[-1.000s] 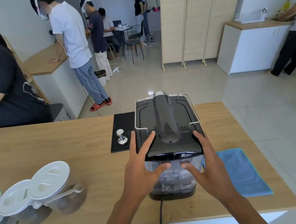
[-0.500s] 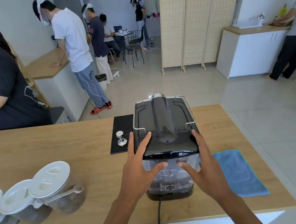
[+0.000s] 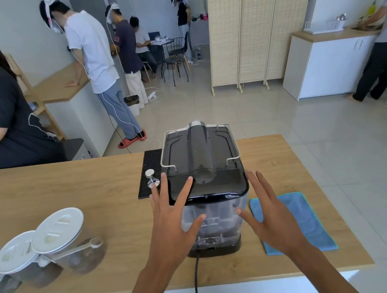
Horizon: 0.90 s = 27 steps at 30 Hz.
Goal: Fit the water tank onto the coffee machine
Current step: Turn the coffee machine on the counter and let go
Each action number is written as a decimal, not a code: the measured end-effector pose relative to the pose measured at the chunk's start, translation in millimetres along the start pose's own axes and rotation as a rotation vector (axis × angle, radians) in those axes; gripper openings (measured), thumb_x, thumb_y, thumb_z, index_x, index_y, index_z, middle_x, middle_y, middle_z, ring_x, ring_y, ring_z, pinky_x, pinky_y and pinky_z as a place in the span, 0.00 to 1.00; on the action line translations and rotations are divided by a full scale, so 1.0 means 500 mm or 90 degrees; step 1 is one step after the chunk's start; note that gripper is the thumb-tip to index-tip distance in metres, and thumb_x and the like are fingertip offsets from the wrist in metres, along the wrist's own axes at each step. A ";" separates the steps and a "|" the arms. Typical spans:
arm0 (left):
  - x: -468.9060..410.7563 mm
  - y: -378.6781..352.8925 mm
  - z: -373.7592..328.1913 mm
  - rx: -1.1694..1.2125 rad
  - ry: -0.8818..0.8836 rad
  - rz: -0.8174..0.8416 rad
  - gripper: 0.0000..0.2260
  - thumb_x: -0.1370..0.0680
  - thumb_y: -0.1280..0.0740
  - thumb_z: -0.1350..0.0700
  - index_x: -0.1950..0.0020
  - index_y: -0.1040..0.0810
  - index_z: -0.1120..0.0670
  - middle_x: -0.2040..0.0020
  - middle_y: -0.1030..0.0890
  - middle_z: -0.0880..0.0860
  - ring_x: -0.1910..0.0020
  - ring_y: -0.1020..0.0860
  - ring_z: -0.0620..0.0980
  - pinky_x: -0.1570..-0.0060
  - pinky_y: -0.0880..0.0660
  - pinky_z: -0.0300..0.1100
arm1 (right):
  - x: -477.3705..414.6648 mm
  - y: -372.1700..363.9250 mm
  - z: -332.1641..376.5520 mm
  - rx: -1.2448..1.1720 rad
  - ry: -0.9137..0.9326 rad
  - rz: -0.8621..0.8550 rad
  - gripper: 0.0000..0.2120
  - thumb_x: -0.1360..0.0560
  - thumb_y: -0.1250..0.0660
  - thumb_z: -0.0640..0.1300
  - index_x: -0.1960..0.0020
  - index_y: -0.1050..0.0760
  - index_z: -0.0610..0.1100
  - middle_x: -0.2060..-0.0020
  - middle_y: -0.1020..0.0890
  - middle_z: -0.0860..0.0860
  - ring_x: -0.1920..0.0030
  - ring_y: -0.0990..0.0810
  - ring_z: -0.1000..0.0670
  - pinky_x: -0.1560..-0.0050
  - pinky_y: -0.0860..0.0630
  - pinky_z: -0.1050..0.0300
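Note:
A black coffee machine (image 3: 202,160) stands on the wooden counter (image 3: 55,193), its back towards me. The clear water tank (image 3: 220,220) sits in the rear of the machine under the black lid. My left hand (image 3: 171,223) hovers at the tank's left side, fingers spread, fingertips over the lid's edge. My right hand (image 3: 269,215) is spread just to the right of the tank, apart from it. Neither hand holds anything.
A black power cord (image 3: 196,285) runs from the machine over the counter's front edge. A blue cloth (image 3: 305,219) lies to the right. Three lidded jars (image 3: 60,240) stand at the left. A tamper (image 3: 151,178) sits on a black mat (image 3: 149,168). Several people stand beyond the counter.
Both hands have come off the tank and lid and spread apart; the right hand has moved out to the right. The tank stays in the machine.

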State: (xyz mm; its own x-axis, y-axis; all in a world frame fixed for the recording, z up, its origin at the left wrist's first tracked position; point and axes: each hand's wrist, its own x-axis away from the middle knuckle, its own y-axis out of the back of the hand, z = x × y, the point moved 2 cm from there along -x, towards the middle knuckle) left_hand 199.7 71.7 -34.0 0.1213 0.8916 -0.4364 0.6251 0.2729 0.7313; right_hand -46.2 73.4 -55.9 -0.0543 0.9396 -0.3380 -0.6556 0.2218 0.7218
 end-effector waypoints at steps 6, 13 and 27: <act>-0.004 -0.036 -0.096 -0.067 -0.127 -0.006 0.33 0.22 0.33 0.40 0.20 0.38 0.47 0.17 0.51 0.58 0.20 0.58 0.61 0.24 0.62 0.60 | 0.025 0.065 -0.075 0.035 -0.008 -0.002 0.42 0.25 0.40 0.66 0.18 0.53 0.54 0.18 0.48 0.55 0.30 0.40 0.54 0.50 0.20 0.57; 0.002 -0.121 -0.190 -0.083 -0.174 0.036 0.34 0.22 0.28 0.48 0.20 0.38 0.52 0.18 0.49 0.59 0.19 0.55 0.60 0.22 0.58 0.56 | 0.045 0.127 -0.173 0.044 -0.036 0.008 0.40 0.26 0.42 0.68 0.19 0.52 0.58 0.18 0.45 0.55 0.24 0.34 0.52 0.51 0.19 0.56; 0.230 -0.425 -0.110 -0.029 -0.034 0.288 0.31 0.16 0.48 0.40 0.19 0.62 0.42 0.17 0.57 0.53 0.19 0.61 0.51 0.23 0.51 0.55 | 0.195 -0.017 -0.363 0.116 -0.165 0.089 0.40 0.23 0.49 0.70 0.18 0.48 0.50 0.19 0.44 0.41 0.20 0.48 0.36 0.23 0.43 0.37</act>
State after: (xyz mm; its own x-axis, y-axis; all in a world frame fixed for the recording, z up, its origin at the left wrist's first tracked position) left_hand 38.5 136.2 -210.5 0.4144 0.9054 -0.0923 0.4651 -0.1235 0.8766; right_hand -182.6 116.1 -204.6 0.0748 0.9939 -0.0805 -0.5087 0.1075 0.8542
